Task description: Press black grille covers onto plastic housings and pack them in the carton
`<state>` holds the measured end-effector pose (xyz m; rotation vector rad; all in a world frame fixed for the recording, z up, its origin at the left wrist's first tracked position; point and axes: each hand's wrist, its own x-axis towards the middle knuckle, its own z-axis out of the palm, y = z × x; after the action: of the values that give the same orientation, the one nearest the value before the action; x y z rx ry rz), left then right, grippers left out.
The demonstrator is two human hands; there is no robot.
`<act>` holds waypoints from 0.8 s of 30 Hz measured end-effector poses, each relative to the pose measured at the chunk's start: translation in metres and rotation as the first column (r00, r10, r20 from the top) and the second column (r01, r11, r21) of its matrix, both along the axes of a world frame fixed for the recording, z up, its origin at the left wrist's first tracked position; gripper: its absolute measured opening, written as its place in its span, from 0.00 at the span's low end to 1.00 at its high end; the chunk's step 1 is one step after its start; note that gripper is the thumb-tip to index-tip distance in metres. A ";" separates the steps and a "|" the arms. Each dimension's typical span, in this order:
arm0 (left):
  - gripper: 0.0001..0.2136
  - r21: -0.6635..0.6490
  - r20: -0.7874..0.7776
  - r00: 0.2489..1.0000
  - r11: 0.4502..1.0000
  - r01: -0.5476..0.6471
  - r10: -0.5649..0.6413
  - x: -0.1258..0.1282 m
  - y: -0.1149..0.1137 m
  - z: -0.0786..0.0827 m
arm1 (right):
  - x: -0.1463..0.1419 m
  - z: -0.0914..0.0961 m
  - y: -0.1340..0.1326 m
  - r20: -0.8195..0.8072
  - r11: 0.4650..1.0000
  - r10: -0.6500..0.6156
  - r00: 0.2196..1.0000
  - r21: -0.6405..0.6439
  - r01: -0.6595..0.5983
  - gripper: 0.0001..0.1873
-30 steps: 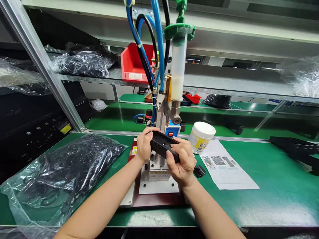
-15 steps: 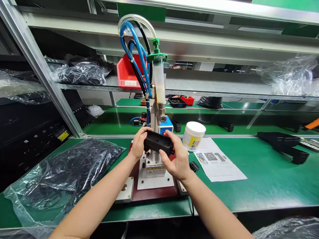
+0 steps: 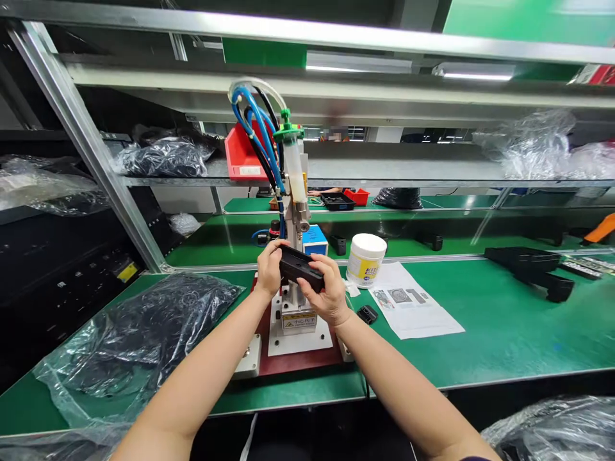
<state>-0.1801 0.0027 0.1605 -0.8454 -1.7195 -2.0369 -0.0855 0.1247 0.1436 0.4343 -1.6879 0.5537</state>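
A long black plastic housing [image 3: 302, 267], hollow on its upper side, is held between both hands in front of the dispensing machine [image 3: 298, 224]. My left hand [image 3: 270, 269] is closed around its left end. The right end is gripped by my right hand [image 3: 329, 288], thumb at the front and fingers over the back. Right above the housing stands the machine's nozzle end, below a clear syringe [image 3: 294, 169] with a green cap and blue and black hoses. The hands partly cover the machine's base plate [image 3: 300, 342]. Whether the housing touches the machine, I cannot tell.
A white tub [image 3: 368, 259] with a yellow label and a printed sheet [image 3: 416, 307] lie to the right, with a small black part [image 3: 368, 314] near them. Bagged black parts [image 3: 158, 326] cover the left side. Black plastic parts [image 3: 528, 266] sit at far right. A shelf [image 3: 384, 163] crosses behind.
The head view has tilted up and shifted slightly, so the scene sits differently in the picture. Both hands keep hold of the black housing, whose tilt has changed a little.
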 end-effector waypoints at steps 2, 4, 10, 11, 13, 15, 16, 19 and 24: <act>0.16 0.024 0.005 1.000 1.000 -0.014 0.014 0.003 -0.001 0.004 | 0.002 0.009 0.000 -0.019 1.000 0.019 1.000 -0.008 -0.019 0.18; 0.18 0.052 0.016 1.000 0.998 -0.023 0.023 0.008 -0.004 0.008 | 0.006 0.017 -0.004 -0.044 0.999 0.046 0.998 -0.015 -0.047 0.21; 0.27 0.127 0.120 0.991 0.989 -0.077 0.061 0.035 -0.025 0.002 | 0.031 0.015 -0.033 0.003 0.972 0.130 0.991 -0.195 -0.127 0.29; 0.27 0.149 0.156 0.986 0.986 -0.077 0.053 0.042 -0.031 -0.002 | 0.036 0.011 -0.039 0.049 0.959 0.149 0.988 -0.249 -0.132 0.31; 0.27 0.197 0.212 0.977 0.978 -0.075 0.032 0.055 -0.043 -0.009 | 0.048 0.001 -0.050 0.145 0.938 0.200 0.969 -0.314 -0.146 0.31; 0.26 0.214 0.232 0.972 0.972 -0.095 0.044 0.066 -0.054 -0.017 | 0.057 -0.007 -0.060 0.203 0.920 0.272 0.941 -0.342 -0.192 0.30; 0.26 0.210 0.233 0.970 0.971 -0.115 0.065 0.070 -0.059 -0.020 | 0.060 -0.010 -0.064 0.214 0.908 0.314 0.925 -0.353 -0.227 0.29; 0.26 0.209 0.256 0.961 0.964 -0.163 0.107 0.080 -0.074 -0.026 | 0.063 -0.014 -0.074 0.216 0.875 0.396 0.892 -0.383 -0.296 0.30; 0.30 0.098 0.275 0.956 0.992 0.078 -0.102 0.095 -0.113 -0.037 | 0.055 -0.014 -0.080 0.281 0.793 0.528 0.801 -0.500 -0.348 0.30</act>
<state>-0.0847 -0.1101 0.1239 -0.6436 -1.7458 -2.3702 -0.0307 0.0443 0.1300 0.4172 -1.7881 1.4299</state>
